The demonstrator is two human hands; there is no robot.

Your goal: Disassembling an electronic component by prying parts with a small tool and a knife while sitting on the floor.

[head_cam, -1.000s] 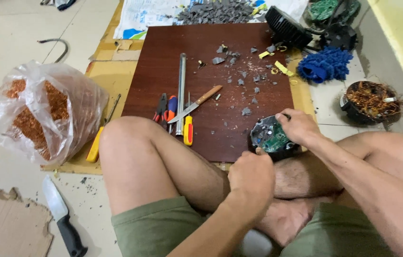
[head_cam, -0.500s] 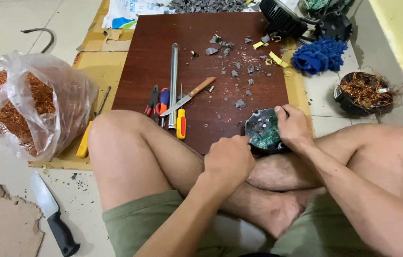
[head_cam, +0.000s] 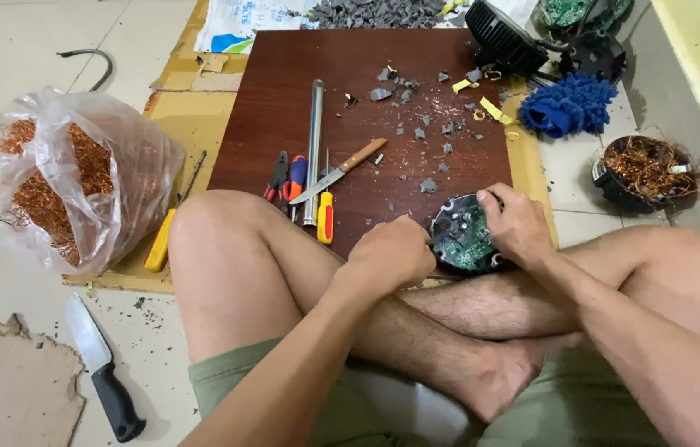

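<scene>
I sit cross-legged at a dark brown board [head_cam: 284, 124] on the floor. My right hand [head_cam: 517, 225] grips the far edge of a round black unit with a green circuit board [head_cam: 462, 240], which rests on the board's near right corner against my shin. My left hand [head_cam: 391, 252] is a closed fist touching the unit's left side; whatever is inside the fist is hidden. Just left of it lie a yellow-handled screwdriver [head_cam: 326, 217], a wooden-handled knife [head_cam: 342, 170], red pliers [head_cam: 277, 175] and a metal tube [head_cam: 313, 149].
A clear bag of copper wire [head_cam: 60, 178] sits at the left, with a black-handled knife [head_cam: 102, 372] and cardboard [head_cam: 2, 389] near it. Grey plastic chips [head_cam: 416, 128] litter the board. At the right are a blue mop-like piece [head_cam: 569, 103], a black fan part [head_cam: 503, 37] and a pot of copper windings [head_cam: 644, 170].
My left fist has moved forward from my knee up against the round unit. My right hand keeps its hold on the unit, which has shifted little on the board.
</scene>
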